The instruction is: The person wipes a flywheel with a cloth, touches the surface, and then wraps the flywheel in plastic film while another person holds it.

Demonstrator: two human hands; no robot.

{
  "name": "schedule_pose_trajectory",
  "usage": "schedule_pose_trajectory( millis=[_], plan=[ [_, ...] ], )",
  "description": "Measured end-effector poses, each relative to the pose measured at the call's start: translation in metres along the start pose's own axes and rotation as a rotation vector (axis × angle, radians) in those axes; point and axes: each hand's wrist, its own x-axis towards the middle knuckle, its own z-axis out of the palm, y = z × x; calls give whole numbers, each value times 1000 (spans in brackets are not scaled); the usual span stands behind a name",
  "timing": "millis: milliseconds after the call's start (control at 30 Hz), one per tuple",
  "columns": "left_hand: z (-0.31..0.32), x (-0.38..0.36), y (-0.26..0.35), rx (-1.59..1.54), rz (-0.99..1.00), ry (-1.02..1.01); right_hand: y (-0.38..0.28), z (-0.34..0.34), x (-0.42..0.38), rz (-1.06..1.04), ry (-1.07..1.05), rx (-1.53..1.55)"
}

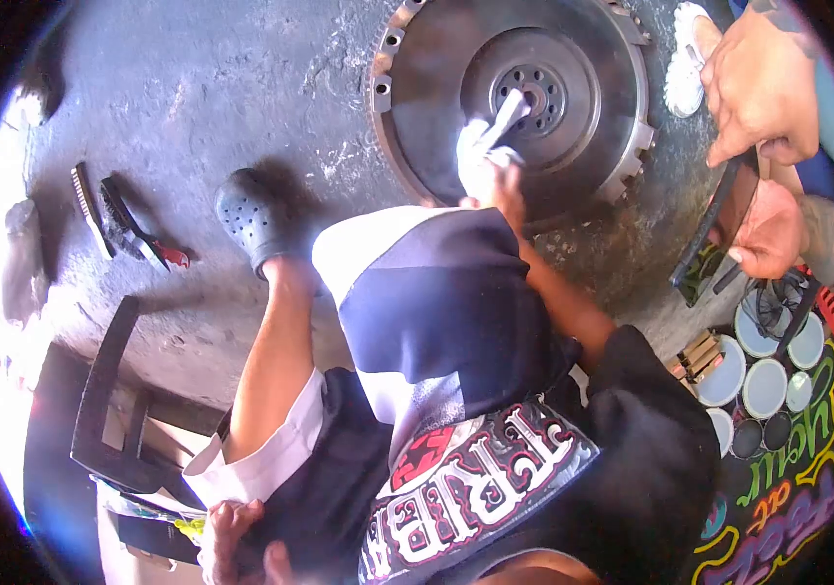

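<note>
A large, dark metal flywheel [436, 107] lies flat on the worn floor, with a ring of bolt holes round its hub. Over its lower left part is my right hand [505, 190], somewhat blurred, closed on a white rag [480, 161]. One narrow end of the rag reaches up to the hub. My left hand [232, 531] is down at the lower left against my dark shorts, its bent fingers and thumb apart. My raised knee, in blue, grey and white cloth [427, 312], stands just below the flywheel and hides part of my forearm.
Two brushes [129, 224] lie at left, beyond my shoe [251, 216]. A dark frame [110, 409] stands at lower left. Another person's hands [768, 97] hold a dark strip-like object [714, 224] at right, near a white shoe [685, 63]. Several round containers [763, 388] stand below.
</note>
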Motion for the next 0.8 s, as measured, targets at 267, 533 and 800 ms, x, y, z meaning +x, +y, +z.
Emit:
schedule_pose_trajectory(
  millis=[267,533,800],
  plan=[
    [17,3,14,-95,-88,55,-28,26,186,-518,214,19],
    [20,6,14,-23,-18,29,50,-48,234,-156,667,-8],
    [7,6,4,17,-10,-1,118,-65,123,177,589,-433]
  ],
)
